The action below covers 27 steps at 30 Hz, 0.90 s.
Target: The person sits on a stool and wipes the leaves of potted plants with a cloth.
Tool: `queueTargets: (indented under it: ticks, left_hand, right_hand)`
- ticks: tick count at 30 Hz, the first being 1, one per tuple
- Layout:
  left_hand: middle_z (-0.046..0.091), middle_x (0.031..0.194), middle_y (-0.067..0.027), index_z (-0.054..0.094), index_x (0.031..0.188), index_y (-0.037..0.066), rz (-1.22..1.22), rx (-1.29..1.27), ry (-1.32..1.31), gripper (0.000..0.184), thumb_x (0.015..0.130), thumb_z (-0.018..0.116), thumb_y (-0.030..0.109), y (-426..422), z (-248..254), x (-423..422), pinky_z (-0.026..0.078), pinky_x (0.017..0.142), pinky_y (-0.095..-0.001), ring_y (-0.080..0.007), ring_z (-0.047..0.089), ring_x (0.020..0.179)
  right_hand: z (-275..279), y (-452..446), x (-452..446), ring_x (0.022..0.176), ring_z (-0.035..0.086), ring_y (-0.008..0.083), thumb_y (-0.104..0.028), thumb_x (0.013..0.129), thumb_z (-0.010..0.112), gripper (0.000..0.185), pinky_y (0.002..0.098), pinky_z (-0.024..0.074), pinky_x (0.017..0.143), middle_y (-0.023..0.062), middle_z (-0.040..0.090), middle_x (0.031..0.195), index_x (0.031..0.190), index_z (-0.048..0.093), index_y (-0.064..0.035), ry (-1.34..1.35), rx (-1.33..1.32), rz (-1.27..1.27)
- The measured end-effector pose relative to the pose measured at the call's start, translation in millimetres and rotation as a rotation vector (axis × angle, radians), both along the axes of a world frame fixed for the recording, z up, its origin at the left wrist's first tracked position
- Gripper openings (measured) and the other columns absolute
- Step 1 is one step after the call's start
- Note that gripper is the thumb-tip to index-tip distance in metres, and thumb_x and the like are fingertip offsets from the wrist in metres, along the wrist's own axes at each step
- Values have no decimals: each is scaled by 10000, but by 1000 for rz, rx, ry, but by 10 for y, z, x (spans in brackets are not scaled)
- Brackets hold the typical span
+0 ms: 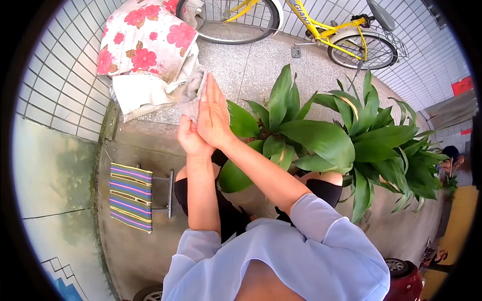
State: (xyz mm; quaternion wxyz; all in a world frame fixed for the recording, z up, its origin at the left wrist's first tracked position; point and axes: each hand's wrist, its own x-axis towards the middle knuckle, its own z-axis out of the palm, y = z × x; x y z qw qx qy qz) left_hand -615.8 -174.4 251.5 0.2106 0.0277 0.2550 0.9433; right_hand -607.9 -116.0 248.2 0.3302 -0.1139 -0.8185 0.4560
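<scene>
A crumpled grey cloth is held up in front of me at the upper middle of the view. My left hand is closed at its lower end, fingers curled; part of its grip is hidden behind my other hand. Flat against the cloth's right side lies my right hand, its fingers straight and pointing away from me. The heels of both hands touch. Just right of them grows a potted plant with broad green leaves; its pot is hidden by leaves.
A flowered cover drapes over something at the upper left, with white cloth beneath. Against the tiled wall leans a yellow bicycle. A striped folding stool stands left of my legs. More leafy plants spread rightward.
</scene>
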Motion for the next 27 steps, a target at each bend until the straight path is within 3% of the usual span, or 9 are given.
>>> queueTargets:
  ticks: [6,9,11,12,15,19,21,24,27]
  left_hand:
    - [290,1482,-202,271,1423,-51,201,-121,171,586,960,227,306,-465,550,194,227,1128,-444,-335,282,1370]
    - [246,1502,-197,261,1433,-32,199,69,403,589,963,227,321,-821,735,437,230,1125,-445,-332,255,1382]
    - [229,1510,-185,260,1439,-14,295,40,454,588,962,231,329,-943,842,689,230,1124,-447,-325,244,1387]
    - [220,1515,-179,260,1441,-6,347,30,478,588,961,233,334,-997,873,796,230,1124,-448,-322,239,1390]
    - [243,1511,-156,269,1443,17,40,379,465,585,957,234,341,-1165,682,921,230,1124,-447,-315,241,1390]
    - [340,1471,-130,362,1399,31,35,380,142,548,911,377,279,-1186,332,1028,196,1134,-465,-300,284,1372]
    - [385,1444,-125,394,1378,32,8,329,223,522,913,382,269,-1092,305,1100,198,1130,-484,-295,310,1358]
    - [402,1436,-121,391,1382,36,59,160,280,515,928,359,279,-906,317,1262,208,1125,-492,-302,337,1345]
    - [394,1438,-134,378,1386,18,-171,253,472,522,917,363,248,-740,269,1385,236,1111,-499,-316,353,1336]
  right_hand:
    - [584,-455,141,1362,233,406,-290,996,227,583,420,181,1126,272,226,1469,1457,126,52,188,9,162]
    - [908,-713,373,1338,258,421,-287,988,228,587,434,209,1111,278,229,1458,1452,138,61,316,36,304]
    - [1060,-832,588,1323,270,432,-275,982,226,583,440,223,1103,282,231,1449,1447,147,67,333,60,423]
    - [1059,-867,687,1333,256,429,-281,979,247,587,446,217,1106,290,241,1440,1438,165,74,336,25,463]
    - [918,-838,913,1359,227,409,-304,977,280,600,444,204,1115,292,248,1436,1425,195,85,303,-109,566]
    - [504,-618,1213,1394,192,350,-365,992,267,632,399,193,1127,252,201,1485,1434,185,78,79,-333,528]
    - [265,-454,1399,1395,206,333,-406,992,273,649,420,186,1129,235,192,1499,1466,151,20,-69,-375,423]
    - [57,-250,1726,1384,243,323,-502,972,305,712,468,231,1110,220,204,1503,1499,94,-72,-281,-812,369]
    - [55,-77,2046,1380,268,309,-599,933,336,792,510,290,1074,174,209,1516,1510,46,-141,-267,-1463,476]
